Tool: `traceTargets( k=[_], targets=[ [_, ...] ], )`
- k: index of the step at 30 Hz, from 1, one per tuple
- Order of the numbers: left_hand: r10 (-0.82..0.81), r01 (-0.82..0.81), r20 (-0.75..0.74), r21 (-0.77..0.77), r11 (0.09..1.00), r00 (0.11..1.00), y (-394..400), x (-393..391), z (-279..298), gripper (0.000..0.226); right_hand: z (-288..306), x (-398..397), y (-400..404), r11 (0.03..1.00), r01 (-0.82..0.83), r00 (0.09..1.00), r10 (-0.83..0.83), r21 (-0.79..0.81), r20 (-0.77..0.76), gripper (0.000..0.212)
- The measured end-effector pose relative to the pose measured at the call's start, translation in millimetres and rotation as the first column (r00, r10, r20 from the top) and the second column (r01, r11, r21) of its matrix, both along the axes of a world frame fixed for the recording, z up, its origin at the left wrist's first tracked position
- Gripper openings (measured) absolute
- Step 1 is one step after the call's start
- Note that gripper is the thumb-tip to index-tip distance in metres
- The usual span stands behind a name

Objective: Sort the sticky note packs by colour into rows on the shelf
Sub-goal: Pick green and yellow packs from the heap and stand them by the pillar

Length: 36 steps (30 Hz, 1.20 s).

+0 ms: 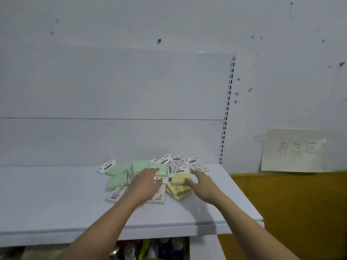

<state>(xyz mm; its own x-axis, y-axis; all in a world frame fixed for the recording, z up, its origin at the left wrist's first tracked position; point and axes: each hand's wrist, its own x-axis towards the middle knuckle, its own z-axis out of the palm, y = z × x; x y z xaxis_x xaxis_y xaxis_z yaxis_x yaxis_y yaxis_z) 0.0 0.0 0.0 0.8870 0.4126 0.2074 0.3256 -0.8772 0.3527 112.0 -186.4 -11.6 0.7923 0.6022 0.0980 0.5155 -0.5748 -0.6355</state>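
paper sign point(293, 150) on wall | bottles point(170, 248) under shelf

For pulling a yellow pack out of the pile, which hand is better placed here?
Likely the right hand: its fingers already touch the yellow packs. The left hand lies over the green packs and pink ones.

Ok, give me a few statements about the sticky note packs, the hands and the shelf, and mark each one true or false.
1. The packs already lie in neat colour rows. False: they sit in one mixed pile on the shelf.
2. The green packs are on the left of the pile. True.
3. The right hand reaches at the yellow packs. True.
4. The left hand hangs off the shelf edge. False: it lies over the middle of the pile.
5. A paper sign is on the wall to the right. True.
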Motion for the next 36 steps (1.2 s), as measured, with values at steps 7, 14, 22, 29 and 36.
traceTargets(
  k=[7, 14, 22, 29, 36],
  targets=[
    [-0.087, 0.091, -0.045, 0.090, 0.992, 0.995, 46.0, 54.5, -4.9, 0.060, -13.1, 37.0, 34.9, 0.962, 0.269, 0.954, -0.259, 0.052, -0.151, 0.051],
    [-0.116, 0.170, -0.267, 0.187, 0.968, 0.957, 69.8, 90.0, -16.8, 0.071, -28.0, 66.8, 49.1, 0.930, 0.348, 0.895, -0.291, 0.121, -0.338, 0.040],
    [-0.065, 0.045, 0.064, 0.272, 0.961, 0.996, 71.2, 98.5, -5.0, 0.031, -14.5, 84.9, 50.2, 0.927, 0.317, 0.857, -0.190, 0.200, -0.479, 0.027],
    [0.170, 0.060, 0.330, -0.585, 0.809, 0.929, 61.2, 82.7, 29.8, 0.018, 7.6, 92.1, 29.8, 0.879, 0.282, 0.885, -0.085, 0.383, -0.457, 0.017],
    [0.462, 0.234, 0.314, -0.946, 0.223, 0.829, 41.0, 39.0, 34.5, 0.018, 17.0, 70.4, 37.4, 0.811, 0.194, 0.840, 0.152, 0.551, -0.520, 0.011]
  ],
)
